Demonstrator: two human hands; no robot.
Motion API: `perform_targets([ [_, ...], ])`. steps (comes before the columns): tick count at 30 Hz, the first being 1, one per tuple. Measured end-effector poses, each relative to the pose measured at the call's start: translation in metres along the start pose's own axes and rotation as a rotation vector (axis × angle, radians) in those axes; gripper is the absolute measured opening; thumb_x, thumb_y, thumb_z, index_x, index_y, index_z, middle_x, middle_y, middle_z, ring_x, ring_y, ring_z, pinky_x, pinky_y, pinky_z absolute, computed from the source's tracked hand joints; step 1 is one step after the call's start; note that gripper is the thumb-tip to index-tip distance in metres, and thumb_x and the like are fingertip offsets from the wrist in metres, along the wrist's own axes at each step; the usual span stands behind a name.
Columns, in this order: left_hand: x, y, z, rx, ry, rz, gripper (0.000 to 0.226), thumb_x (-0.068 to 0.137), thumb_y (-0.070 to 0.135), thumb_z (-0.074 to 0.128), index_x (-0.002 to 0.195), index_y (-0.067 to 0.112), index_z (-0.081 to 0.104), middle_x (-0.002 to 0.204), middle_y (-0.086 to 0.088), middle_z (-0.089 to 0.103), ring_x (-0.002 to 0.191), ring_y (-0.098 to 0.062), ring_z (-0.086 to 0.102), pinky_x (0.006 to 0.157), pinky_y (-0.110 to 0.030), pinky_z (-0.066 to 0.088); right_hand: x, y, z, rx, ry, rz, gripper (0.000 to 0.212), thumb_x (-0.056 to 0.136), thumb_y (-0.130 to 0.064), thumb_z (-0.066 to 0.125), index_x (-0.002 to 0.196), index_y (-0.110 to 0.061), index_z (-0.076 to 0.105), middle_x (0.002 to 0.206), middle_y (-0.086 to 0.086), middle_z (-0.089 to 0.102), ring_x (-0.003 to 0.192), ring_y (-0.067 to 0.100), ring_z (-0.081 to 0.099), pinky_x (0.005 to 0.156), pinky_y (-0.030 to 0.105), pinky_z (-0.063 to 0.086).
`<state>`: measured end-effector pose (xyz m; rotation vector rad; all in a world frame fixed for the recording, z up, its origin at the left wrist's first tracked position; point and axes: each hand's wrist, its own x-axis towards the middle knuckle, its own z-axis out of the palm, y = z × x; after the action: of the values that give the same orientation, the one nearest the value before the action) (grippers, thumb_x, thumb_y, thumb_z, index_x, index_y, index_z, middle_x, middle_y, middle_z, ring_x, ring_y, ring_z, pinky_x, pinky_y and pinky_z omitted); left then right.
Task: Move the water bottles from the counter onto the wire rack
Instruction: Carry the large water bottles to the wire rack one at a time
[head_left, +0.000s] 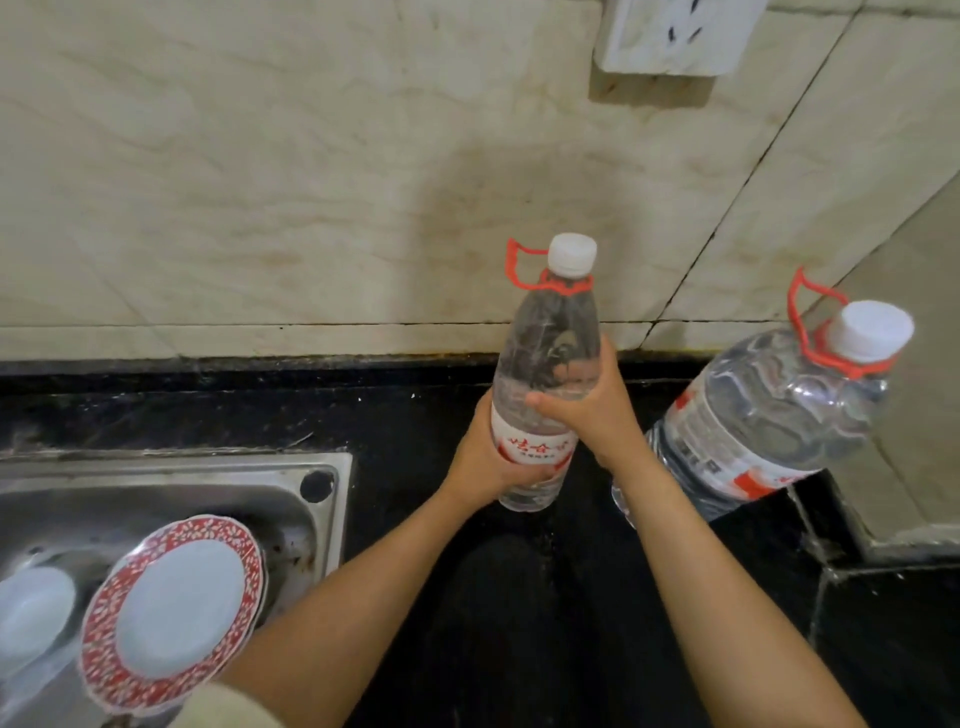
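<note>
Between both hands (493, 462), the bottle (545, 353)

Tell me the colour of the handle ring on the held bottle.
Red: the handle ring of the bottle, head view.

Both bare forearms are stretched forward and drawn together. The left grip (480, 460) is wrapped round the lower part of the bottle (550, 322). The right grip (597, 410) is closed round its middle, thumb laid across the front. The right fingers are seen, apparently, dimly through the plastic.
</note>
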<state>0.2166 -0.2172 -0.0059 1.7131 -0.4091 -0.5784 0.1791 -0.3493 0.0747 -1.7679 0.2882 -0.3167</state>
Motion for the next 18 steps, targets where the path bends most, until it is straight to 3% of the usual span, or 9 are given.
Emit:
perform_targets([
  [4, -0.005, 0.004, 0.002, 0.022, 0.027, -0.04, 0.098, 0.042, 0.039, 0.086, 0.125, 0.031, 0.033, 0.119, 0.01, 0.057, 0.109, -0.005, 0.059, 0.095, -0.034, 0.051, -0.001, 0.004, 0.001, 0.022, -0.052, -0.004, 0.078, 0.059, -0.007, 0.085, 0.111, -0.04, 0.038, 0.114, -0.015, 0.051, 0.104, -0.004, 0.054, 0.082, 0.007, 0.047],
  [8, -0.034, 0.002, -0.004, 0.062, 0.031, -0.074, 0.1, 0.04, 0.047, 0.082, 0.124, 0.035, 0.03, 0.121, 0.008, 0.055, 0.11, -0.007, 0.057, 0.095, -0.033, 0.05, -0.025, 0.004, 0.011, 0.077, -0.056, 0.023, 0.085, 0.046, -0.035, 0.082, 0.119, -0.038, 0.039, 0.123, -0.003, 0.054, 0.114, 0.007, 0.055, 0.093, 0.024, 0.049],
  [12, -0.077, -0.003, -0.005, 0.081, 0.06, -0.056, 0.087, 0.047, 0.038, 0.087, 0.117, 0.046, 0.036, 0.115, 0.019, 0.056, 0.107, 0.001, 0.057, 0.09, -0.025, 0.05, -0.065, -0.001, 0.022, 0.087, -0.102, 0.039, 0.082, 0.046, -0.03, 0.082, 0.115, -0.039, 0.038, 0.117, -0.013, 0.052, 0.107, -0.003, 0.054, 0.086, 0.012, 0.048],
  [14, -0.098, -0.007, -0.005, 0.122, 0.065, -0.049, 0.083, 0.051, 0.042, 0.088, 0.121, 0.043, 0.043, 0.115, 0.018, 0.06, 0.106, 0.002, 0.059, 0.091, -0.027, 0.051, -0.087, -0.003, 0.028, 0.077, -0.127, 0.034, 0.083, 0.048, -0.027, 0.082, 0.116, -0.04, 0.036, 0.117, -0.017, 0.051, 0.106, -0.007, 0.052, 0.083, 0.007, 0.046],
  [16, -0.119, -0.018, -0.005, 0.131, 0.066, -0.065, 0.091, 0.048, 0.052, 0.087, 0.127, 0.037, 0.044, 0.119, 0.012, 0.062, 0.109, -0.001, 0.06, 0.092, -0.034, 0.053, -0.109, -0.006, 0.034, 0.079, -0.142, 0.04, 0.082, 0.045, -0.036, 0.079, 0.115, -0.043, 0.037, 0.118, -0.017, 0.051, 0.109, -0.004, 0.052, 0.085, 0.011, 0.047],
  [18, -0.144, -0.02, -0.007, 0.109, 0.089, -0.089, 0.092, 0.046, 0.046, 0.088, 0.125, 0.038, 0.041, 0.117, 0.013, 0.061, 0.108, -0.001, 0.06, 0.09, -0.03, 0.053, -0.129, -0.009, 0.04, 0.096, -0.141, 0.043, 0.08, 0.043, -0.038, 0.077, 0.114, -0.041, 0.04, 0.118, -0.014, 0.053, 0.11, 0.001, 0.055, 0.088, 0.016, 0.047],
])
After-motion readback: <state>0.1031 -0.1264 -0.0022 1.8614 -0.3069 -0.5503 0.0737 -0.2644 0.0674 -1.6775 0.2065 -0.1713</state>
